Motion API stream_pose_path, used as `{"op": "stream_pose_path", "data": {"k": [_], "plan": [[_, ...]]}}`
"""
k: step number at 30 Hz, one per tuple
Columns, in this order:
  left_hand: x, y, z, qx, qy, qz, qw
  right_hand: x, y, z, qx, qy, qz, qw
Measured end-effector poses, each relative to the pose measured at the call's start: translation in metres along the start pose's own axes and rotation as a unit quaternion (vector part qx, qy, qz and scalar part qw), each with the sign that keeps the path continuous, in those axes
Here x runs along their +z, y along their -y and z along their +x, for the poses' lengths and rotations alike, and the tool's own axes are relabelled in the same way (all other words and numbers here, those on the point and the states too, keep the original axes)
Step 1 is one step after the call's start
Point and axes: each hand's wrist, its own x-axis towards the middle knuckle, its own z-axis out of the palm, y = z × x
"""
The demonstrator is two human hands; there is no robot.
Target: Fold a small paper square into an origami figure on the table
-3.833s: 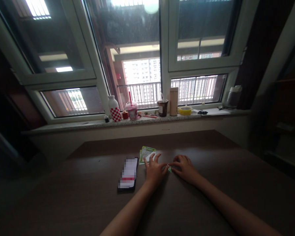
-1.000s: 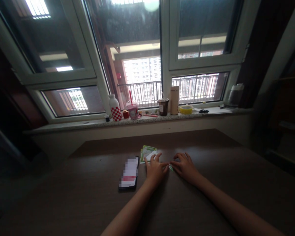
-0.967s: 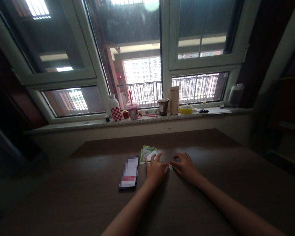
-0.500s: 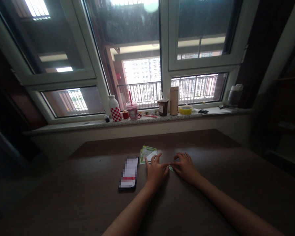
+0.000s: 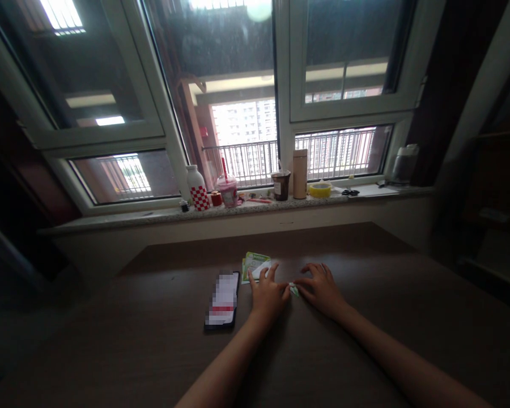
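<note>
Between my hands, on the brown table [image 5: 170,362], is a small folded piece of green-and-white paper [image 5: 294,291]. My left hand [image 5: 268,296] pinches its left side between thumb and index finger, the other fingers spread over the table. At its right side my right hand [image 5: 323,289] pinches the same piece with thumb and index finger, the remaining fingers curved and raised. Just beyond my left fingertips lie flat green-and-white printed cards or packets [image 5: 255,262], partly covered by the fingers. A phone [image 5: 224,300] with a lit, blurred screen lies left of my left hand.
Along the windowsill [image 5: 161,218] stand a red-checked white bottle [image 5: 198,190], a pink drink cup [image 5: 227,191] with a straw, a dark cup [image 5: 281,186], a tan flask [image 5: 300,174], a yellow tape roll [image 5: 320,190], scissors [image 5: 351,192] and a jug [image 5: 406,164].
More of the small folded paper shows between my fingertips, with a white part now visible. My hands have barely shifted. The phone and the green packets stay where they were.
</note>
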Motion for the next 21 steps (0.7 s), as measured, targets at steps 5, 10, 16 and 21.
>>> {"op": "stream_pose_path", "data": {"k": [5, 10, 16, 21], "plan": [[0.0024, 0.0008, -0.0013, 0.004, -0.005, 0.0, 1.0, -0.0022, -0.0003, 0.0028, 0.025, 0.007, 0.0, 1.0], [0.0033, -0.0001, -0.0049, 0.016, -0.031, -0.003, 0.999, -0.0026, -0.0002, 0.0036, 0.029, 0.016, -0.005, 0.999], [0.0018, -0.0006, -0.0034, 0.0, -0.034, -0.005, 0.999, -0.0011, -0.0011, 0.0025, 0.031, 0.012, -0.013, 0.999], [0.002, -0.0004, -0.0024, 0.006, -0.024, 0.003, 1.0, 0.0004, -0.003, 0.0018, 0.017, 0.009, -0.014, 1.0]]}}
